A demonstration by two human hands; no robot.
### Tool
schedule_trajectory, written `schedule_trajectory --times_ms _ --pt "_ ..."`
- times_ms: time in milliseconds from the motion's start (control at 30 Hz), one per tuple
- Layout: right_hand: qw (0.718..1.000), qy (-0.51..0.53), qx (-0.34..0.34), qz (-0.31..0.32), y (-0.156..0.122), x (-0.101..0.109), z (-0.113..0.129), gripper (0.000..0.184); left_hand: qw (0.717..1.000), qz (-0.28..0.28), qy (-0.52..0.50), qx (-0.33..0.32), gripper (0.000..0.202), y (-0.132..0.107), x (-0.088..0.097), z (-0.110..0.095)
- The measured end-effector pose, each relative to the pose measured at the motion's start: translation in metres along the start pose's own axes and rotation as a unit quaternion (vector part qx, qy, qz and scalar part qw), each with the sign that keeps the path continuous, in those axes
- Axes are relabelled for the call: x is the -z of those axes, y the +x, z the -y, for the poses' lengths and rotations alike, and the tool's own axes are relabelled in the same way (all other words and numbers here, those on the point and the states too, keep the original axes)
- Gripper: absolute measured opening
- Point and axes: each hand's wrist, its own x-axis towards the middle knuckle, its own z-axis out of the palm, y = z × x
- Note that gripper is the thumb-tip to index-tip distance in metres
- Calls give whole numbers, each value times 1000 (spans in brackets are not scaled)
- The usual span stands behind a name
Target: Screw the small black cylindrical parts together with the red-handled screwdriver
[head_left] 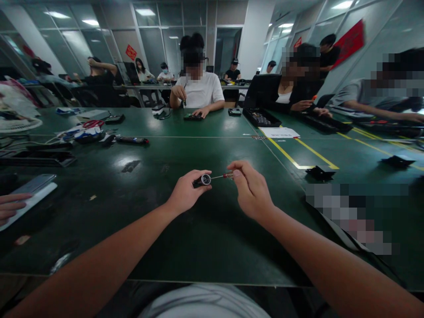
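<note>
Between the thumb and fingers of my left hand (186,191) is a small black cylindrical part (202,180), its round silvery end turned toward me. My right hand (251,190) is closed around the reddish handle of a thin screwdriver (227,176). The screwdriver's metal shaft points left, and its tip is at the silvery end of the cylinder. Whether the tip touches or sits inside it, I cannot tell. Both hands are held above the green table (212,243).
At the left lie red-handled scissors (93,124), a black pen-like tool (131,140) and black trays. Another person's hand (11,207) rests by a phone (35,183). Black brackets (319,173) lie to the right. Across the table, people handle parts near a black tray (261,118).
</note>
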Motion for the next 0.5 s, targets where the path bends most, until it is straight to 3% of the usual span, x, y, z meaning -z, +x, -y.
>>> schedule_trajectory --times_ms 133,367,500 --pt "1000 7 -14 7 1 1 1 28 1000 11 -2 -11 41 -1 -2 0" --pt "1000 6 5 -4 1 -2 -2 20 1000 -2 7 -1 41 0 0 2" --pt "1000 18 -19 15 2 1 -1 21 1000 4 2 -1 42 0 0 2"
